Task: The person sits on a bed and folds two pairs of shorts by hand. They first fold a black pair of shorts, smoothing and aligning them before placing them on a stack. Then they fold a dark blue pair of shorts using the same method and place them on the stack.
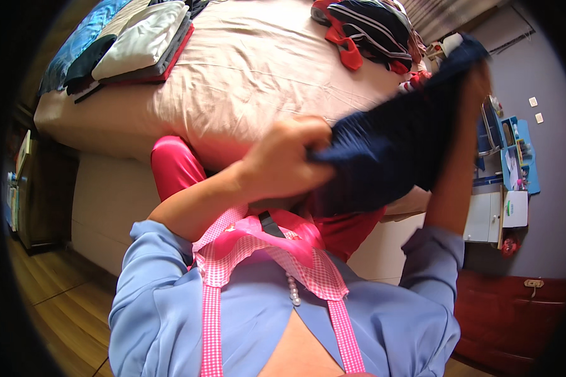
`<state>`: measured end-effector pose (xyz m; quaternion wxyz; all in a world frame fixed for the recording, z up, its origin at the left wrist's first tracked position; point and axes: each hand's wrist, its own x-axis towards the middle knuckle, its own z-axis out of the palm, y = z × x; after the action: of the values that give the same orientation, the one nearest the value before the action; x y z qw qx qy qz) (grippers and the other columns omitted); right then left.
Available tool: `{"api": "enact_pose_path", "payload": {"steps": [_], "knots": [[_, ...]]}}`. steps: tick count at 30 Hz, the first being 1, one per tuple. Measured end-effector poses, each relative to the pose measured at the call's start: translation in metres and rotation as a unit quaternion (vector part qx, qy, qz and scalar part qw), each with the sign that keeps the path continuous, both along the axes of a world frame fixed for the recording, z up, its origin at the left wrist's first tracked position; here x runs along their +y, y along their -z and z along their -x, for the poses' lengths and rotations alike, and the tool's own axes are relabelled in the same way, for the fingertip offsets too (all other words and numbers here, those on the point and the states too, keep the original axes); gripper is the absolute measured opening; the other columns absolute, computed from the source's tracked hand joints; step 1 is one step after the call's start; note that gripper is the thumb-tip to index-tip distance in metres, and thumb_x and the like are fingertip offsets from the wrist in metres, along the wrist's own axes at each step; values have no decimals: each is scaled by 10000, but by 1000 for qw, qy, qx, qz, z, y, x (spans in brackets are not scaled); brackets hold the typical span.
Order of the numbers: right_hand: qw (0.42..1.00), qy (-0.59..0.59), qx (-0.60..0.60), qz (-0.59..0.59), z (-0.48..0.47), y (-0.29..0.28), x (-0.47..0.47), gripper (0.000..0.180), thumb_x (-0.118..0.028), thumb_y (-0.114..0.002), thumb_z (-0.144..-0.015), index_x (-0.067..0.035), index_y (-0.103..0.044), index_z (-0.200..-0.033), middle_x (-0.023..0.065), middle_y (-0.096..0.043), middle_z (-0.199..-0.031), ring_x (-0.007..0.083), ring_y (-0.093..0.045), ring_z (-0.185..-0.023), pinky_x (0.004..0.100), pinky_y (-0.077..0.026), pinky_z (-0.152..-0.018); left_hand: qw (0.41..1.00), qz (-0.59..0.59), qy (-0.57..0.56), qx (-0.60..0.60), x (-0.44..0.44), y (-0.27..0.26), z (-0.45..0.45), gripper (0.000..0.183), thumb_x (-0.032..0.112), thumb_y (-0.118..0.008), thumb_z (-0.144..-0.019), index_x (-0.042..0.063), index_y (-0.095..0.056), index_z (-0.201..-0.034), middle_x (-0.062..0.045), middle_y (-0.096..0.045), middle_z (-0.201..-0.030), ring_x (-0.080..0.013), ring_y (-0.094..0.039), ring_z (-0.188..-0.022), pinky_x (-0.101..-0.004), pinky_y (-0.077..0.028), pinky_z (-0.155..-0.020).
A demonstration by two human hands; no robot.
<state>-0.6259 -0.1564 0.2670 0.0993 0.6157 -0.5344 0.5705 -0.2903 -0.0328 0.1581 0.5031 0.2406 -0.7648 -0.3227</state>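
A dark navy garment (391, 151) is stretched in the air in front of my body, over my right knee and the near side of the bed. My left hand (290, 155) grips its near edge between bent fingers and thumb. Farther out to the right, my right hand (481, 82) holds the opposite end, raised higher. Motion blurs the cloth and that hand, and the fabric hides part of the fingers. What kind of garment it is, I cannot tell.
On the bed (245, 70), a folded clothes stack (141, 42) lies at the left. A loose heap of clothes (372, 33) is at the far right. A blue wall organizer (521, 155) and a white cabinet (483, 217) stand right, above a red chest (509, 311). Dark furniture (47, 193) is left.
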Motion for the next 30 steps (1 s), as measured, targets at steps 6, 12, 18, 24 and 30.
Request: {"api": "enact_pose_path", "payload": {"steps": [6, 12, 18, 24, 30], "knots": [[957, -162, 148, -189, -70, 134, -128, 445, -156, -589, -863, -127, -505, -1299, 154, -429, -1379, 266, -347, -1321, 309, -282, -1065, 923, -187, -334, -41, -81, 77, -90, 163, 129, -649, -691, 5, -585, -774, -136, -592, -672, -227, -561, -595, -328, -444, -584], [970, -107, 96, -197, -81, 249, -24, 485, -304, -600, -819, -1, -548, -1194, 265, -530, -1204, 391, -477, -1159, 414, -353, -1000, 840, -206, -425, -268, -59, 177, -216, 189, 188, -651, -764, 8, -602, -797, -132, -622, -718, -212, -603, -658, -331, -475, -634], [964, -12, 82, -252, -68, 313, 124, 483, -325, -678, -788, 8, -570, -1120, 207, -529, -1210, 369, -451, -1149, 428, -336, -995, 898, -195, -377, -118, -86, 160, -195, 242, 217, -642, -835, -16, -628, -900, -129, -663, -832, -191, -638, -773, -291, -489, -702], [861, -169, -387, -282, -73, 320, 155, 178, -114, -631, -787, -33, -606, -944, 77, -615, -965, 216, -549, -844, 355, -436, -808, 874, -123, -353, -311, -171, 148, -122, 574, 418, -647, -781, -45, -566, -1111, -251, -609, -1039, -366, -585, -1007, -399, -461, -857], [679, -257, -651, -221, -45, 257, 192, 288, -69, -459, -777, 38, -604, -1001, 132, -655, -960, 212, -631, -913, 312, -467, -896, 914, -338, -54, -220, -151, 138, -108, 632, 325, -762, -678, -31, -552, -1156, -191, -649, -1020, -236, -622, -950, -329, -468, -847]]}}
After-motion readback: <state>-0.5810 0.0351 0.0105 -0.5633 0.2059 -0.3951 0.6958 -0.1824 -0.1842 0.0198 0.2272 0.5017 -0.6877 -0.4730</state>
